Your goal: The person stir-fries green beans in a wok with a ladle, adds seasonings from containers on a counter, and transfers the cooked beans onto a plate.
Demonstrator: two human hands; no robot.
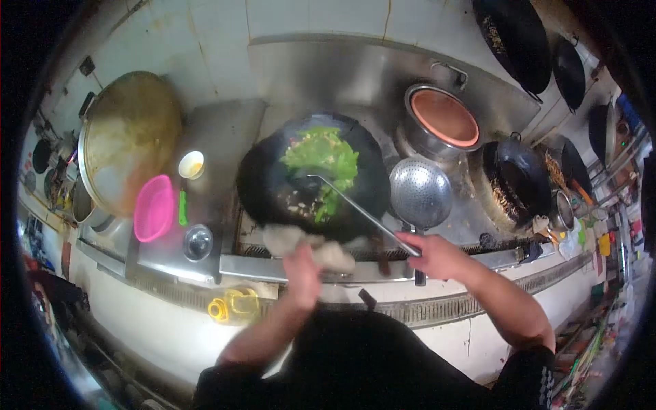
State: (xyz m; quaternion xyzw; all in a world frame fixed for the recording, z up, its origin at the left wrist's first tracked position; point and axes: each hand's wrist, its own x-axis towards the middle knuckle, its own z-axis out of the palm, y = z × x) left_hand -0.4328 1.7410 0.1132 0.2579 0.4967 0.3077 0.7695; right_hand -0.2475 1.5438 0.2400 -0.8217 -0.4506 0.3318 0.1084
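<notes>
Hand-wide or not, a gap lay open at the wok's 9 o'clock, between wok [258,184] and white bowl [186,168]. Strainer [420,193] blocked 3, steel pot [425,141] 2; ladle handle [369,215] cut across toward 4, cloth [331,257] obstructed 6.

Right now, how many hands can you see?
2. The left hand is on a cloth at the near edge of the wok; the right hand holds the ladle. I see no others.

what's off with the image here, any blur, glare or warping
Head view: fisheye distortion bows the tiled wall, corners black; left hand and beige cloth smeared, apparently by motion; pale glare on the steel counter; chopped greens slightly hazy.
</notes>
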